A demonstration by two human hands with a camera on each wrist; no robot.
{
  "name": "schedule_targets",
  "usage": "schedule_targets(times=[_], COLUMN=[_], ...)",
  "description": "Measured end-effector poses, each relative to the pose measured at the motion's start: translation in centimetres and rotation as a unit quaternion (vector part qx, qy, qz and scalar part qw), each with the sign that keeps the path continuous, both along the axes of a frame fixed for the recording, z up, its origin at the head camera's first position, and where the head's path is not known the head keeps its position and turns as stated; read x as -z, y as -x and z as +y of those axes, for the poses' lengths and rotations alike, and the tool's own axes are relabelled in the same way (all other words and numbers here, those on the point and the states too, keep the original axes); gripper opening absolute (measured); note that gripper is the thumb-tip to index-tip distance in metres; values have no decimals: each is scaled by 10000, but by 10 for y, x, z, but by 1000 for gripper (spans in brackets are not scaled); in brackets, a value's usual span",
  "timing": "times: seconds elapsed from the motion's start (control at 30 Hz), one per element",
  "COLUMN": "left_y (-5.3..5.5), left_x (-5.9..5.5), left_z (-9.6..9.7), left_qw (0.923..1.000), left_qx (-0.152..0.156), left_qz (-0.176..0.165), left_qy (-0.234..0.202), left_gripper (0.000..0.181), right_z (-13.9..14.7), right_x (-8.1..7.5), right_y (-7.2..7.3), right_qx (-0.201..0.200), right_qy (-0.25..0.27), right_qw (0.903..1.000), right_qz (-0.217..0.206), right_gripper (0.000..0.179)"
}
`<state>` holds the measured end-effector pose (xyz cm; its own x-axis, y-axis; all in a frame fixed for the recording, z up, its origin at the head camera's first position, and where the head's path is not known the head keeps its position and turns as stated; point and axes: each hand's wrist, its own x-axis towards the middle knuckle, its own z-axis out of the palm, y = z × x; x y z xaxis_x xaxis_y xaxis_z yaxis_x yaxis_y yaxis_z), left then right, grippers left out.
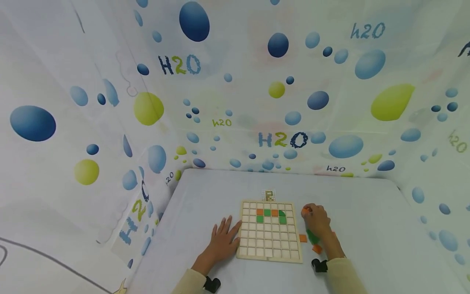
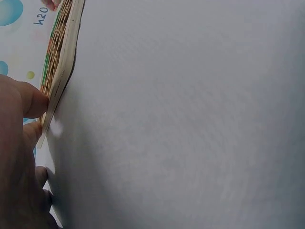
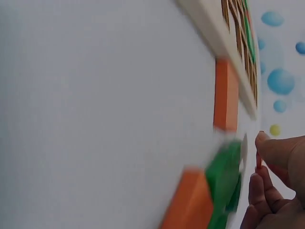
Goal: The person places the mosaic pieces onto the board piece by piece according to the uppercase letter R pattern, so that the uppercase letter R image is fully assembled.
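A wooden grid board [image 1: 269, 235] lies on the table, with several orange and green tiles set in its upper squares. My left hand [image 1: 222, 241] rests at the board's left edge, fingers spread; in the left wrist view its thumb and a finger touch the board's side [image 2: 59, 78]. To the right of the board, my right hand [image 1: 318, 220] pinches a small orange tile [image 1: 305, 211] between thumb and fingertips. The right wrist view shows that orange tile [image 3: 259, 160] edge-on. Below this hand lie green tiles [image 1: 313, 237], partly hidden by it.
An orange tile [image 1: 302, 238] lies against the board's right edge, and another orange tile [image 1: 317, 248] sits nearer me. Behind the board is a small printed pattern card [image 1: 269, 195]. Patterned curtain [image 1: 235, 102] surrounds the white table [image 1: 216, 188].
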<state>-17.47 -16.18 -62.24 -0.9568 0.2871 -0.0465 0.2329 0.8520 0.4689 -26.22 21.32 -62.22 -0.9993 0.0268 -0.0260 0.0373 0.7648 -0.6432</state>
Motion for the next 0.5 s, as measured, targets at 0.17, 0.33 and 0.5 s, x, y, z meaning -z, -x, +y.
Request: schedule_targets(times=[0.17, 0.33, 0.5], left_y=[-2, -2, -1], left_x=[2, -1, -2], left_z=[0, 0, 1], left_qw=[10000, 10000, 10000], left_qx=[6, -15, 0], left_qz=[57, -31, -34], left_qy=[-80, -79, -40], left_gripper=[57, 57, 57], right_z=[-35, -69, -94], right_x=[-10, -17, -16], right_y=[-12, -25, -30], right_qx=[-239, -675, -1088], right_qy=[184, 415, 557], right_qw=[9994, 9961, 9913], right_qz=[168, 383, 482], right_gripper=[29, 25, 24])
